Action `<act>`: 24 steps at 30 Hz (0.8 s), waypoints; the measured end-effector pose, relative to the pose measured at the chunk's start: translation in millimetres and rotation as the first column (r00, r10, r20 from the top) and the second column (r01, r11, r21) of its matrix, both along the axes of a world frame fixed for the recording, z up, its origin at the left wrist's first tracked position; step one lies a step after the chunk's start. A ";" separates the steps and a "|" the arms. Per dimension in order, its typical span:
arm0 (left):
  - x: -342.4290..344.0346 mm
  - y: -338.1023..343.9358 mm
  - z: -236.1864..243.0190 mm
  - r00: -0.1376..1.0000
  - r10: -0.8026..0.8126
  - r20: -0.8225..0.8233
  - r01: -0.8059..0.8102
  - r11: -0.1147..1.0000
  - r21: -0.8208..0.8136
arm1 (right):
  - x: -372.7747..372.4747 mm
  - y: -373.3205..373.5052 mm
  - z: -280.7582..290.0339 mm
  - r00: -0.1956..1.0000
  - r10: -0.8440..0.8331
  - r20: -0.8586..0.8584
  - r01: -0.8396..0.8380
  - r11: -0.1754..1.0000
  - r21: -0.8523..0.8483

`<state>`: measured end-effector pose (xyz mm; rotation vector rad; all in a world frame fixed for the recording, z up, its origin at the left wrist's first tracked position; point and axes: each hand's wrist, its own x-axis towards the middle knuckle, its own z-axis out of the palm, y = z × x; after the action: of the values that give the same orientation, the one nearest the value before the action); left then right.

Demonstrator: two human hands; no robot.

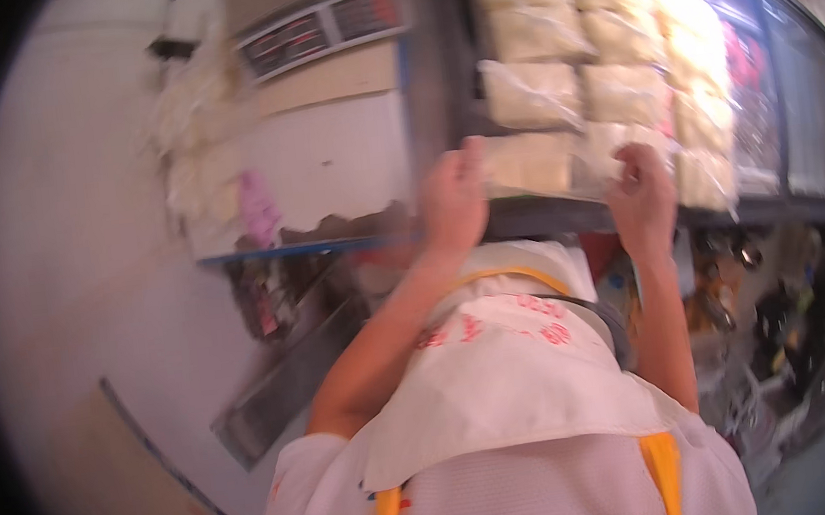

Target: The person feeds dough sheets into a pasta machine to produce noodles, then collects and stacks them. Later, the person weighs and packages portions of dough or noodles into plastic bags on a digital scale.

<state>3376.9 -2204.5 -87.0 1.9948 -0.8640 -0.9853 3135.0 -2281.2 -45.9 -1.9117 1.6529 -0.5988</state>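
A pale, block-shaped pack in clear plastic (pixel 529 165) lies at the near edge of the rows of similar packs, between my two hands. My left hand (pixel 455 203) is closed at its left end, fingertips pinched on the plastic. My right hand (pixel 644 198) has its fingers curled in at the loose plastic on the right side. Motion blur softens both hands. Just beyond are more wrapped pale packs (pixel 531 96), laid in columns that run away from me.
To the left stands a pale worktop (pixel 329 181) with a display panel (pixel 324 37) at its far end. Plastic bags (pixel 198 179) and a pink cloth-like piece (pixel 258 208) hang at its left. Glass panels (pixel 807 85) stand to the right; clutter (pixel 791 318) lies below.
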 end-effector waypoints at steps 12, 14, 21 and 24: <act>21.0 19.0 59.3 0.971 -0.103 -0.216 0.043 0.962 -0.268 | 4.4 3.2 14.7 0.990 0.005 0.141 -0.013 0.999 0.053; 26.8 29.5 47.0 0.978 -0.092 -0.188 0.048 0.973 -0.226 | 9.9 0.1 14.4 0.962 0.037 0.272 -0.061 0.995 0.084; 76.4 118.7 -13.1 0.947 0.201 -0.249 -0.219 0.975 -0.047 | 66.9 21.8 51.5 0.917 0.302 0.262 -0.220 0.928 -0.300; 99.9 175.8 -34.0 0.814 0.483 -0.322 -0.462 0.875 0.145 | 102.8 39.1 45.2 0.832 0.433 0.346 -0.412 0.901 -0.139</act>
<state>3476.8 -2028.7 -121.0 1.8683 -0.1240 -1.0274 3237.8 -2242.1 -0.7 -1.9724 0.9434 -0.7686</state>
